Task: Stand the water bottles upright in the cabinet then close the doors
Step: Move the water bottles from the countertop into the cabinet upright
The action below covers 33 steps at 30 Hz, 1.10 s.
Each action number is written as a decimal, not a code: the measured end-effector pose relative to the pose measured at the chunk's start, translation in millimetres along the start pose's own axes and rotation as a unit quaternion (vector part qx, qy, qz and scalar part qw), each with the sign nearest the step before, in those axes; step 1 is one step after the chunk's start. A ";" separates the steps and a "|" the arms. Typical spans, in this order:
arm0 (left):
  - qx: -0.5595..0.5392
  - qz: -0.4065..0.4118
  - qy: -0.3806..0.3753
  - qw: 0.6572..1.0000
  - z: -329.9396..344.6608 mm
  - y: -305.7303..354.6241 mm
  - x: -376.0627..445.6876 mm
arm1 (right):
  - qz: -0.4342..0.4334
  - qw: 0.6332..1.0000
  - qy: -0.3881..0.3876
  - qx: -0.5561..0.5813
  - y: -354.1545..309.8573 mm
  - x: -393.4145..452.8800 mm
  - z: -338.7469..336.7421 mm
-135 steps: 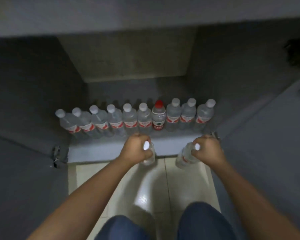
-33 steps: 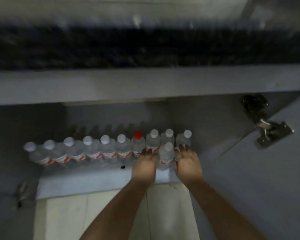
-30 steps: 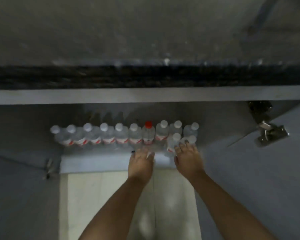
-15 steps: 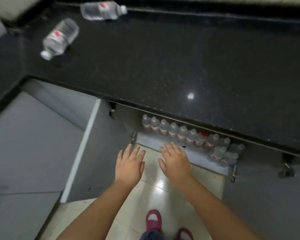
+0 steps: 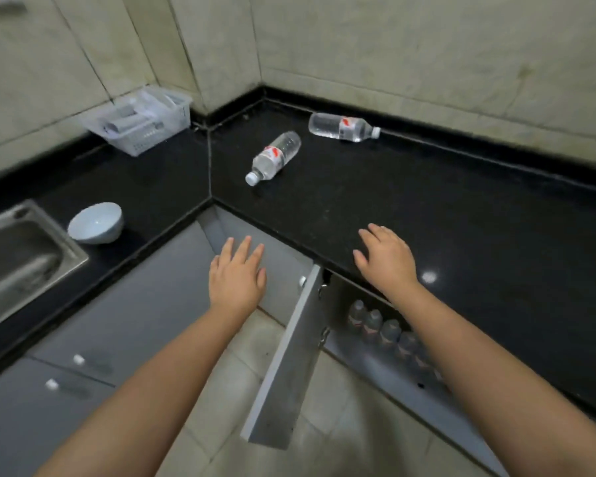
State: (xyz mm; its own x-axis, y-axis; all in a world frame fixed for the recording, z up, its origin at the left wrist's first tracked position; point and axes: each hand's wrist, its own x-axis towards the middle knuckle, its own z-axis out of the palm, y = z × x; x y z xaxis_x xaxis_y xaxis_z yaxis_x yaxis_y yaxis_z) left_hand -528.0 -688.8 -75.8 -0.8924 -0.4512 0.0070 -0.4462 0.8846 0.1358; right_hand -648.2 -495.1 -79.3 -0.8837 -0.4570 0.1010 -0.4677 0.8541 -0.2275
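Both hands are empty with fingers spread flat, the left hand point(image 5: 237, 279) hovering mid-frame over the open cabinet door point(image 5: 283, 366) and the right hand point(image 5: 386, 261) over the worktop point(image 5: 461, 215) edge, while two bottles lie on their sides up top: the nearer bottle point(image 5: 273, 157) at centre and the far bottle point(image 5: 341, 127) by the wall. A row of standing bottles point(image 5: 381, 328) shows inside the cabinet at lower right. I'd grab one per hand around the middle, not the cap, since they'll probably roll, then crouch and set them down gently so the row doesn't domino.
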 end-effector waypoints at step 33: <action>-0.182 -0.163 -0.017 0.970 79.8 -11.6 334.5 | 0.104 0.993 0.007 0.060 86.4 421.6 99.1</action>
State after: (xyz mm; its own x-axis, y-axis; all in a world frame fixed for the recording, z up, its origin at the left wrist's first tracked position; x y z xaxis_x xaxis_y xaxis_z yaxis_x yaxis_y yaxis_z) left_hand -826.7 -840.7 -154.1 -0.7120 -0.6906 -0.1269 -0.6575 0.5922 0.4658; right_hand -1059.4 -638.5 -152.3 -0.9616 -0.2695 0.0525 -0.2700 0.8935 -0.3588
